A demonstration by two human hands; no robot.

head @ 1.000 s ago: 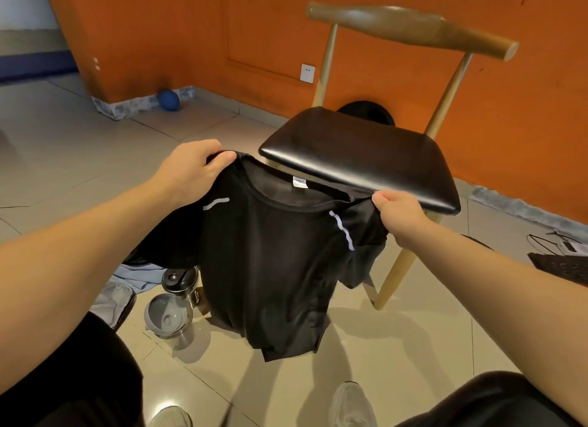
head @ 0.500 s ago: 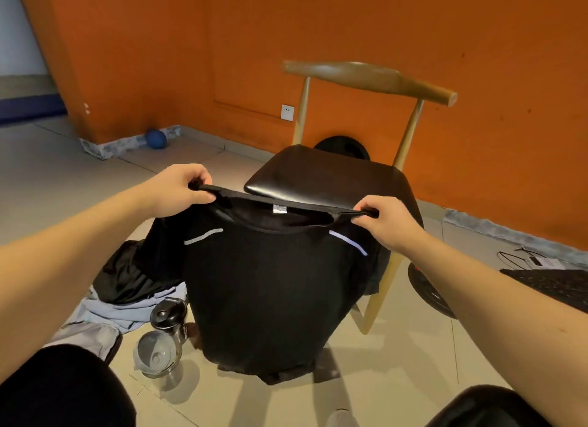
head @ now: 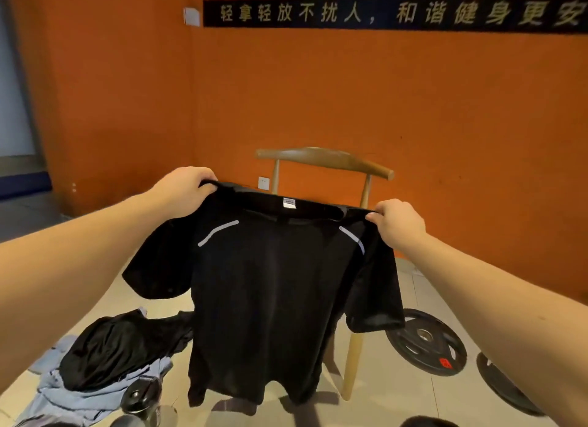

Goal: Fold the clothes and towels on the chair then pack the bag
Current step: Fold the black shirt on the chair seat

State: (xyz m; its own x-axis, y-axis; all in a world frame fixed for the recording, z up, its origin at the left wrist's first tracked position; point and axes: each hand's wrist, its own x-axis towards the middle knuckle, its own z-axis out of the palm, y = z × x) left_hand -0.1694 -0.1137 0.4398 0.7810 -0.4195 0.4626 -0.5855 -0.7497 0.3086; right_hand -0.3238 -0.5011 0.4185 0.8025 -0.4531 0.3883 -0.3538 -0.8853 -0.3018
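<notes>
Left hand (head: pixel 184 188) and right hand (head: pixel 399 224) are pinching the shirt (head: pixel 270 299) by its shoulders, centre frame; the hem is hanging low, risking dragging on the floor (head: pixel 381 395).

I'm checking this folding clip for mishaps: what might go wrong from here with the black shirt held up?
The black T-shirt hangs from the left hand and right hand by its shoulders; its hem looks low and may drag on the floor. It hides most of the chair, so laying it flat could go crooked. The bottle near the hem might get knocked.
</notes>
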